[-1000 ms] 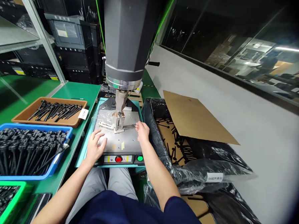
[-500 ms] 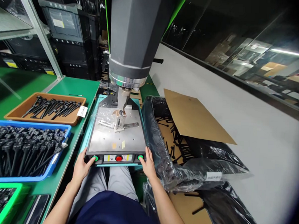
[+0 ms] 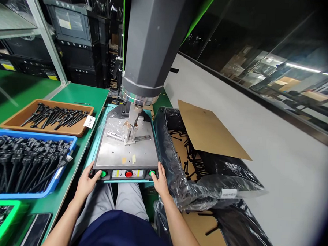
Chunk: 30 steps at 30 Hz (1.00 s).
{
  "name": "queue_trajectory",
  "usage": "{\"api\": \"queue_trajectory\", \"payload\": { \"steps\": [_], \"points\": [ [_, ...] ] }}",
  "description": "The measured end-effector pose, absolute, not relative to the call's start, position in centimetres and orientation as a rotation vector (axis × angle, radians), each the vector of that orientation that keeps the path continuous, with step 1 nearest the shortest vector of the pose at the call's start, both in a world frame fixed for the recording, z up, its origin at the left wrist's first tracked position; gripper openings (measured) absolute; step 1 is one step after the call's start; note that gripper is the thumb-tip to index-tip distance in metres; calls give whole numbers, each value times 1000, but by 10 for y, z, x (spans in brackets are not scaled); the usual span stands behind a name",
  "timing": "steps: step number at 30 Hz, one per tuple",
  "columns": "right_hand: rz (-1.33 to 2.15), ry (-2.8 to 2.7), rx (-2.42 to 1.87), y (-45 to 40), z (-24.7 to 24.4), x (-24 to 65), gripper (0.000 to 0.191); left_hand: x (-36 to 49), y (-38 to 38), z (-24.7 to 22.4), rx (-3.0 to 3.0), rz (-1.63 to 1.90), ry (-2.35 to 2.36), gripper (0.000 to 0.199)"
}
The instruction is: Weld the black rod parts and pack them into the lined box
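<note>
Grip: apart on left hand (image 3: 85, 184) and right hand (image 3: 161, 183).
Green buttons (image 3: 103, 174): on the front panel (image 3: 146, 175); we are resting thumbs there.
Good form: ideally, we are pressing evenly, fingers clear of the metal holder (image 3: 128, 134).

Bare forearms (image 3: 69, 213) reaching forward, spread apart
Left hand (image 3: 86, 183) and right hand (image 3: 161, 182) open; thumbs (image 3: 96, 176) angled inward; fingers (image 3: 163, 169) pointing forward

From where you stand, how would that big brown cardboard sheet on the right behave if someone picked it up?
The cardboard sheet would probably feel stiff, since it juts out without drooping much. It looks thin, so I'd guess it's light for its size. It might slide when nudged, as the dark plastic beneath looks smooth and shiny.
</note>
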State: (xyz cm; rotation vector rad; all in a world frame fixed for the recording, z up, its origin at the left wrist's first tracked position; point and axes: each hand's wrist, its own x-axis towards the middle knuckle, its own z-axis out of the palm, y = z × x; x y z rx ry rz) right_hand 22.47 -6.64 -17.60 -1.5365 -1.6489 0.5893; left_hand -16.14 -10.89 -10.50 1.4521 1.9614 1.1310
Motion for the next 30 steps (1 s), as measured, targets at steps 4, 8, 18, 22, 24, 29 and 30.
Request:
{"api": "queue_trajectory", "payload": {
  "steps": [4, 8, 18, 22, 24, 29, 30],
  "points": [
    [610, -1601, -1552, -66, -174, 223, 70, -160, -109, -100, 1435, 1152, 1945, 67],
    [638, -1574, -1552, -66, -172, 221, 70, -158, -110, -102, 1435, 1142, 1967, 65],
    [713, -1490, -1521, -63, -166, 225, 64, -88, -75, -41, 2182, 1409, 1872, 34],
    [714, -1464, -1519, -61, -166, 224, 65, -36, -37, -14, 2440, 1273, 1736, 40],
    [707, -1455, -1516, -61, -165, 223, 64, -13, -20, -8, 2466, 1177, 1798, 51],
    [720, -1435, -1543, -62, -158, 225, 63, 16, 8, -6, 2446, 993, 1982, 74],
    [706, -1428, -1549, -61, -154, 226, 61, 17, 10, -6, 2439, 984, 2009, 76]
  ]
}}
